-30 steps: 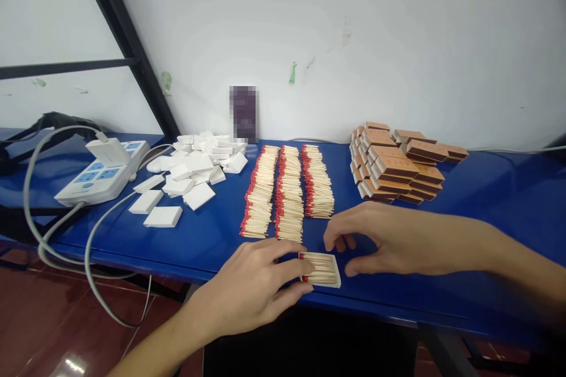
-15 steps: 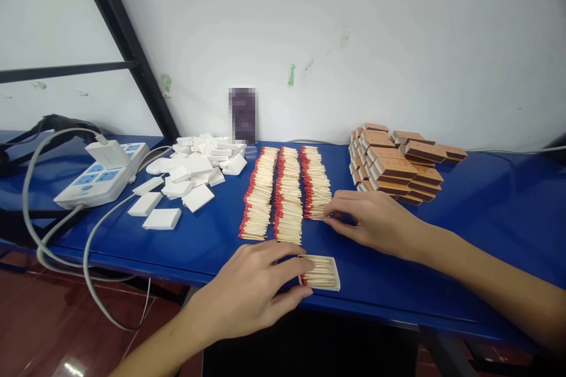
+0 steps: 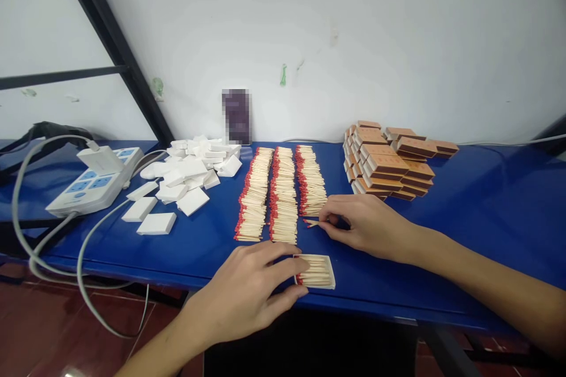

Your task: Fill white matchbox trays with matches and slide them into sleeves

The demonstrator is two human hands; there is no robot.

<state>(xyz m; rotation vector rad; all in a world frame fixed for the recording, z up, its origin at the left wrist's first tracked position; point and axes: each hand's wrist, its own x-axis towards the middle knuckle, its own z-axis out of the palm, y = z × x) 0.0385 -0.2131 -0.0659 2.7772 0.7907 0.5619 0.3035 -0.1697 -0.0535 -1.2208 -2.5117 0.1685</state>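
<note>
At the blue table's front edge, my left hand (image 3: 256, 285) grips the left end of a white tray (image 3: 332, 274) holding a layer of matches, red heads to the left. My right hand (image 3: 365, 226) pinches a few matches (image 3: 311, 223) by their plain ends, just below the right row. Three rows of matches lie on the table: a left row (image 3: 255, 191), a middle row (image 3: 283, 194) and a right row (image 3: 312, 179). Brown matchbox sleeves (image 3: 384, 163) are stacked at the right, and white trays (image 3: 190, 170) lie heaped at the left.
A white power strip (image 3: 95, 185) with a plugged-in adapter and looping cables (image 3: 82, 247) occupies the left side. A pixelated dark rectangular object (image 3: 237, 116) leans on the wall. A black metal frame (image 3: 119, 46) rises at the left.
My right hand has drawn a few matches slightly away from the lower end of the right row. The view has shifted a little, moving the scene leftward. My left hand keeps its hold.
</note>
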